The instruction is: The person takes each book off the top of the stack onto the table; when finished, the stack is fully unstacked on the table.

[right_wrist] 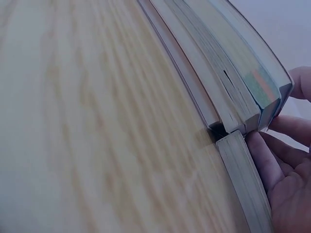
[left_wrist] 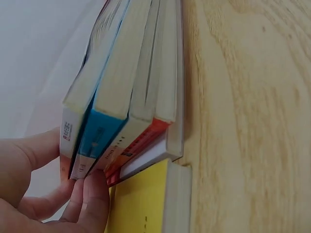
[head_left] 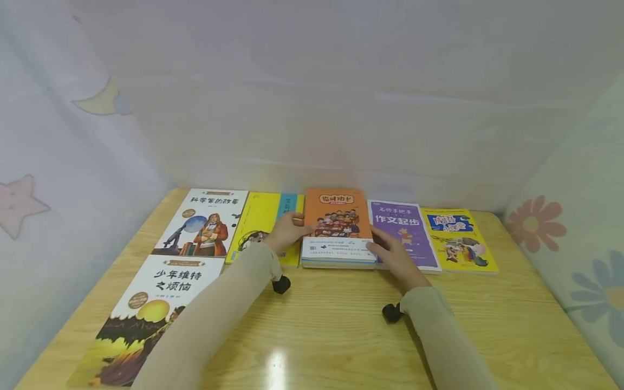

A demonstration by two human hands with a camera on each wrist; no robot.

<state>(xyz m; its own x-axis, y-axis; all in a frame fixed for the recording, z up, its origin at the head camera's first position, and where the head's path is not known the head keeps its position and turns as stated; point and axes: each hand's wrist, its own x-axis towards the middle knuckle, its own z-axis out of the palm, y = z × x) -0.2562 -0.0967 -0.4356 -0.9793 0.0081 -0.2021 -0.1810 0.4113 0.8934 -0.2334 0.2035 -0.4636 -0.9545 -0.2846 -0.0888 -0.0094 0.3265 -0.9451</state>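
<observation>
A stack of several books stands in the middle of the row, topped by an orange book [head_left: 336,214] with a white lower band. From its left side my left hand [head_left: 285,233] grips the upper books, thumb high and fingers lower along the spines [left_wrist: 104,138]. My right hand [head_left: 395,254] holds the opposite side, with its fingers [right_wrist: 265,155] against the page edges below the top books. Under the left hand lies a yellow book [head_left: 260,214] with a blue strip. Close to the right hand is a purple book [head_left: 402,230].
Farther right is another yellow book [head_left: 460,241]. On the left lie a white-topped book with a red-coated figure [head_left: 200,222] and, nearer, one with a yellow sun [head_left: 161,292], partly behind my left sleeve. Pale curtains [head_left: 331,108] enclose the wooden table [head_left: 322,325].
</observation>
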